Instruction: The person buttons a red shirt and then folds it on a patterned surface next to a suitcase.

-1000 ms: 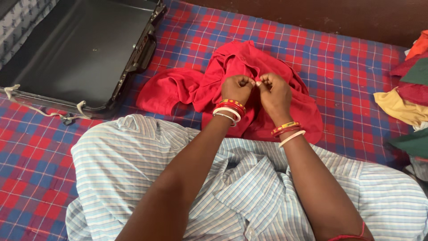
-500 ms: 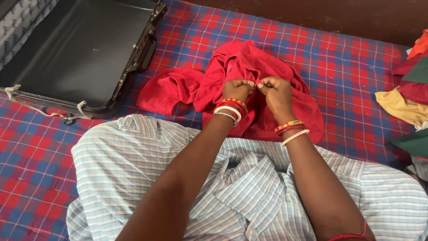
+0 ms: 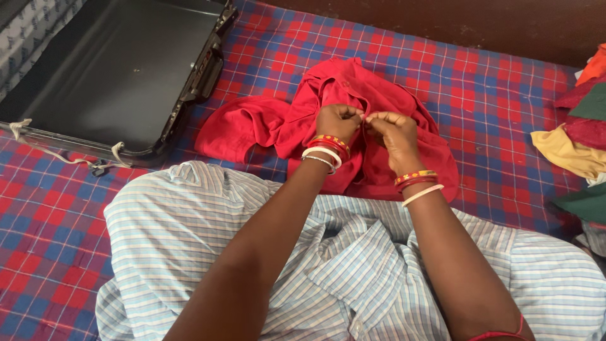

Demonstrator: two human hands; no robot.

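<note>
A crumpled red shirt point(image 3: 252, 126) lies on the red and blue checked bed sheet point(image 3: 480, 95) in front of me. My left hand point(image 3: 338, 121) and my right hand point(image 3: 391, 131) rest on its middle, close together. Both pinch the red cloth between thumb and fingers, the fingertips almost touching each other. Red, yellow and white bangles circle both wrists. A light blue striped garment point(image 3: 189, 233) covers my lap below the forearms.
An open black suitcase point(image 3: 113, 69) with a cord at its edge lies at the upper left. A heap of yellow, green, orange and dark red clothes point(image 3: 577, 139) sits at the right edge. A dark brown wall runs along the top.
Both hands shifted slightly on the red shirt, their fingertips working the same spot of cloth. The shirt's folds near the hands moved a little.
</note>
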